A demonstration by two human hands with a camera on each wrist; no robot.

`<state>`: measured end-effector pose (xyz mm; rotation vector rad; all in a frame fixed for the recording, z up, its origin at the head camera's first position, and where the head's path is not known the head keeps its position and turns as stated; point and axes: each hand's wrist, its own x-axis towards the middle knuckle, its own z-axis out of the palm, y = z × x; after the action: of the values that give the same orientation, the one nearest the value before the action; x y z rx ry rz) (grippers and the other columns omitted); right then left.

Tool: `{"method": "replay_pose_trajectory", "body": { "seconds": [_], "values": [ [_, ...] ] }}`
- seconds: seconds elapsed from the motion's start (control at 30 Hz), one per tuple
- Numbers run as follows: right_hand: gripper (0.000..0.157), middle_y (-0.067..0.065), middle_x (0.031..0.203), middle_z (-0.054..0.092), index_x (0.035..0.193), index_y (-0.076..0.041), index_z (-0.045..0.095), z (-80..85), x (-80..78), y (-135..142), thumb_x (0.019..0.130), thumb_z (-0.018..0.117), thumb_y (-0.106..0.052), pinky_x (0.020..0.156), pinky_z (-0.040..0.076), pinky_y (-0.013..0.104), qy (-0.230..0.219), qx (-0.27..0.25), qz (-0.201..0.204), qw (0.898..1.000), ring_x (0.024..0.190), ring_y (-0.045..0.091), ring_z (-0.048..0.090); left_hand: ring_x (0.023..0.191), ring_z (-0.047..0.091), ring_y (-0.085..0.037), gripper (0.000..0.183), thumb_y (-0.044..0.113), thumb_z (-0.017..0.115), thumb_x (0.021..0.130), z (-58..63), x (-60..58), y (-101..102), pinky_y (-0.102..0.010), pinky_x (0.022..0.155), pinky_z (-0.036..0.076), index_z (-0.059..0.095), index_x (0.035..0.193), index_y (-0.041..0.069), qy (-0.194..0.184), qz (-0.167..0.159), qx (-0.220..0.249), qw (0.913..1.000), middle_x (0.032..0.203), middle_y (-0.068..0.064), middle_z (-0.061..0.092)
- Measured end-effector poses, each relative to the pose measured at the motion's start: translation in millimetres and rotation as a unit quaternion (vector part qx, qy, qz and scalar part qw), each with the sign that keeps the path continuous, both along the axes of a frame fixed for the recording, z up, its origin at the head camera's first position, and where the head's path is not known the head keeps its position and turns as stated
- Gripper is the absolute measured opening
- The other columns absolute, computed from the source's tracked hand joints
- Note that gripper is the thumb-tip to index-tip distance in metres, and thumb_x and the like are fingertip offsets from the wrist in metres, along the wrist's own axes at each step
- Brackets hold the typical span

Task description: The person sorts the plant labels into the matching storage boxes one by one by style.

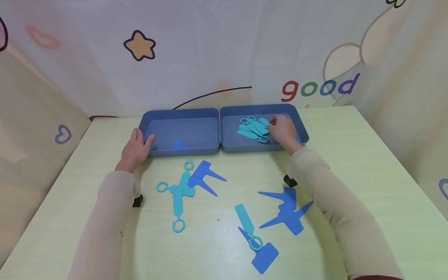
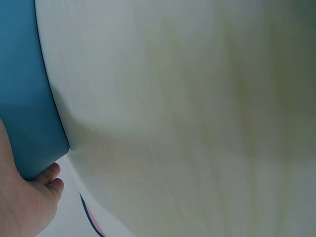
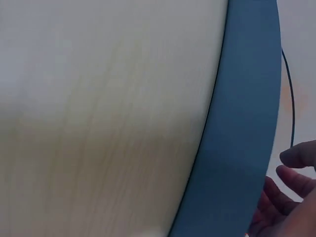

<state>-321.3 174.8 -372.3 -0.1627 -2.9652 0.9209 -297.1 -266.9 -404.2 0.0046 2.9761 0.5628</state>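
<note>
Head view: one pale cloth backdrop [image 1: 210, 50], printed with a star and "good"; one light wood tabletop [image 1: 217, 252]; two blue-grey trays set side by side, left tray [image 1: 182, 130] and right tray [image 1: 229, 134]. Hands, well apart: left hand [image 1: 135, 149], fingers extended along the left tray's outer end, thumb spread at its front corner; right hand [image 1: 282, 130], fingers bent inside the right tray at the pile of turquoise loop-ended tags [image 1: 257, 128], whether pinching one cannot be told. Loose on the tabletop: three turquoise tags [image 1: 177, 202], overlapping, left of centre; overlapping blue pointed tags [image 1: 288, 212] near the right sleeve, count uncertain; two more blue tags [image 1: 203, 170] beside the turquoise three; nearest the front, one turquoise tag [image 1: 244, 218] lying across one blue tag [image 1: 265, 258]. Smallest showing: a blue piece [image 1: 177, 144] in the left tray, partly hidden by its front wall.
</note>
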Motion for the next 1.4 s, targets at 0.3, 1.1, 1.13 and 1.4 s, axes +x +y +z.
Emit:
{"method": "replay_pose_trajectory", "body": {
  "seconds": [0.3, 1.1, 1.13, 1.4],
  "values": [
    [0.040, 0.015, 0.130, 0.046, 0.124, -0.006, 0.049, 6.7, 39.6, -10.6, 0.086, 0.054, -0.018, 0.098, 0.032, 0.051, 0.071, 0.063, 0.233, 0.968, 0.122, 0.033, 0.037, 0.129, 0.010, -0.048, 0.085, 0.058, 0.005, 0.089, 0.6, 1.8, -0.5, -0.054, 0.104, 0.017, -0.006, 0.137, -0.011, 0.009, 0.002, -0.009, 0.9999, 0.144, -0.028, -0.009],
    [0.052, 0.006, 0.145, 0.027, 0.131, -0.031, 0.043, -17.6, 129.3, -40.9, 0.084, 0.058, -0.016, 0.105, 0.020, 0.054, 0.077, 0.250, 0.558, 0.787, 0.136, 0.031, 0.011, 0.130, 0.008, -0.047, 0.086, 0.060, 0.005, 0.088, -0.8, -0.6, -0.5, -0.055, 0.103, 0.017, -0.009, 0.137, -0.010, 0.005, 0.001, -0.004, 1.0000, 0.144, -0.028, -0.011],
    [0.051, 0.006, 0.145, 0.027, 0.130, -0.031, 0.044, -17.4, 132.0, -42.1, 0.084, 0.057, -0.014, 0.105, 0.020, 0.054, 0.073, 0.251, 0.565, 0.783, 0.136, 0.031, 0.011, 0.130, 0.008, -0.047, 0.085, 0.059, 0.005, 0.089, -0.5, -0.3, -0.1, -0.055, 0.103, 0.017, -0.009, 0.137, -0.010, 0.005, 0.001, -0.004, 1.0000, 0.144, -0.028, -0.011],
    [0.040, 0.004, 0.141, 0.035, 0.117, -0.033, 0.058, -17.7, 143.7, -47.4, 0.083, 0.057, -0.011, 0.103, 0.025, 0.051, 0.060, 0.257, 0.584, 0.768, 0.135, 0.029, 0.019, 0.130, 0.008, -0.047, 0.085, 0.059, 0.005, 0.089, -0.3, 0.2, 0.1, -0.055, 0.103, 0.016, -0.008, 0.137, -0.010, 0.004, 0.000, -0.004, 1.0000, 0.144, -0.028, -0.011]
  ]
}}
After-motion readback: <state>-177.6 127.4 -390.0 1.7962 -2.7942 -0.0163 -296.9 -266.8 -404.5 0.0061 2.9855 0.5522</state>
